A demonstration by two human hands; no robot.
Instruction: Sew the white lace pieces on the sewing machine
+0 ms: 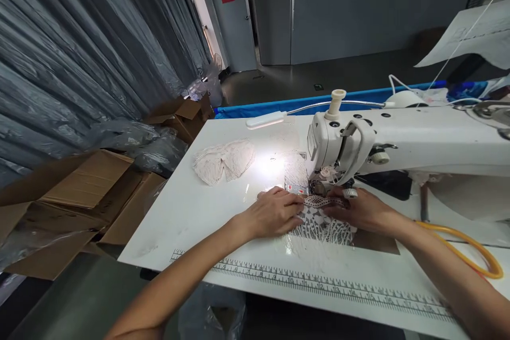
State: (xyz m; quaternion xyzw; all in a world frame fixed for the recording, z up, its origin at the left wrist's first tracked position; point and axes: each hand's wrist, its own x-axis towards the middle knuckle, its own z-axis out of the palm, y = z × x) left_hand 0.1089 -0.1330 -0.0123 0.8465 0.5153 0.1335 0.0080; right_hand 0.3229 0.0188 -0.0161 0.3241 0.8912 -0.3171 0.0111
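A piece of white lace fabric (319,226) with a scalloped lace trim (316,201) along its upper edge lies at the front of a white sewing machine (414,141). My left hand (274,212) rests on the lace's left side, fingers slightly apart and their tips on the fabric; its thumb is mostly hidden. On the other side, my right hand (358,210) has its fingers closed on the trim's right end, close under the needle area. The presser foot and needle are partly hidden by the machine head. More pale lace (295,167) lies behind the foot.
A heart-like pair of pale lace pieces (223,161) lies on the white table (191,212) at left. A lamp (266,119) lights the work. A printed ruler (290,279) follows the front edge. A yellow loop (474,244) lies right; cardboard boxes (83,186) stand left.
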